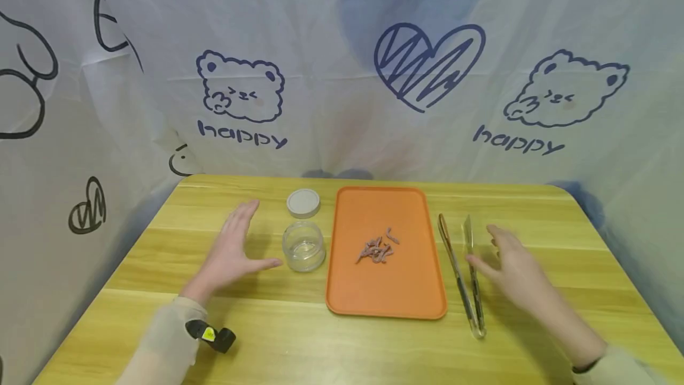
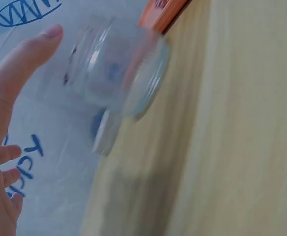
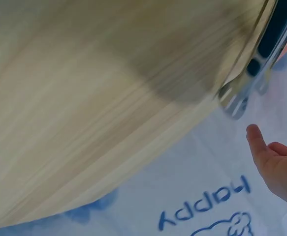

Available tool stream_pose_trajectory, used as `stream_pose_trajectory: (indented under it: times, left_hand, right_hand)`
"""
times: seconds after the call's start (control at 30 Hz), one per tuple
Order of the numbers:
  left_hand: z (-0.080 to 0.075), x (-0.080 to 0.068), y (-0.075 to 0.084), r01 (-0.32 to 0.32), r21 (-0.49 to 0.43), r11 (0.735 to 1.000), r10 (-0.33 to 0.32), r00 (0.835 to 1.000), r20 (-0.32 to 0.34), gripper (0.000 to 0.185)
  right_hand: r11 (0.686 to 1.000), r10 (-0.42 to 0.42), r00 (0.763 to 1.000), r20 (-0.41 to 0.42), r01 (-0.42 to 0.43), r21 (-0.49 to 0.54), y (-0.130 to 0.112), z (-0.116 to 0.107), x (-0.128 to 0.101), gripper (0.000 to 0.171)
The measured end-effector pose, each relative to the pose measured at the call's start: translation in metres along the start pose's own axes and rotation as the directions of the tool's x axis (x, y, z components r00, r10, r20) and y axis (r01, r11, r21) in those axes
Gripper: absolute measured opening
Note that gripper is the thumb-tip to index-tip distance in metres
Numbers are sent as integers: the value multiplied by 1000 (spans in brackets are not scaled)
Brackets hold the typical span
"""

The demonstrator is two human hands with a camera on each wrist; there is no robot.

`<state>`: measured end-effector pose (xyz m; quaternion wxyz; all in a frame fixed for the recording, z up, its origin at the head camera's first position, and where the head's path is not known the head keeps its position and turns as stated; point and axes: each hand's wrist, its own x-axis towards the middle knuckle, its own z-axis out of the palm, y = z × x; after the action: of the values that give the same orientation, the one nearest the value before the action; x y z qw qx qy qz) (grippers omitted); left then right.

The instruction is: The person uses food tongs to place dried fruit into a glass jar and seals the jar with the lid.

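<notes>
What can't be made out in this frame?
- Glass jar: blurred in the left wrist view; contents unreadable.
- Tongs: right wrist view shows only a smeared part, cut by the edge.
- Pink pieces on the orange tray: too small to identify in the head view.

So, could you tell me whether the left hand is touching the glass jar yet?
Apart. The head view shows bare table between the left hand's thumb tip and the glass jar.

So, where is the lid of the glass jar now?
In the head view, the white lid lies flat on the wooden table, just behind the open glass jar and left of the orange tray, near the left hand.
</notes>
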<state>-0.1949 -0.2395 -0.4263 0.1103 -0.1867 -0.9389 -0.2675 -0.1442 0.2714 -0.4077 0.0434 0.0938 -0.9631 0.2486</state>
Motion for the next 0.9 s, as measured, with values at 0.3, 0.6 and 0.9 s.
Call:
stream_pose_trajectory:
  times: [0.3, 0.6, 0.9]
  left_hand:
    - [37, -7, 13, 76, -364, 928, -84, 996, -6, 107]
    - [64, -7, 19, 74, -556, 828, -97, 995, -12, 104]
    - [77, -7, 27, 148, -538, 830, -177, 984, -3, 102]
  right_hand:
    - [999, 35, 999, 0, -35, -9, -11, 23, -2, 81]
    - [998, 54, 999, -3, -54, -18, -10, 39, -5, 77]
    - [998, 60, 998, 9, -60, -10, -6, 47, -4, 73]
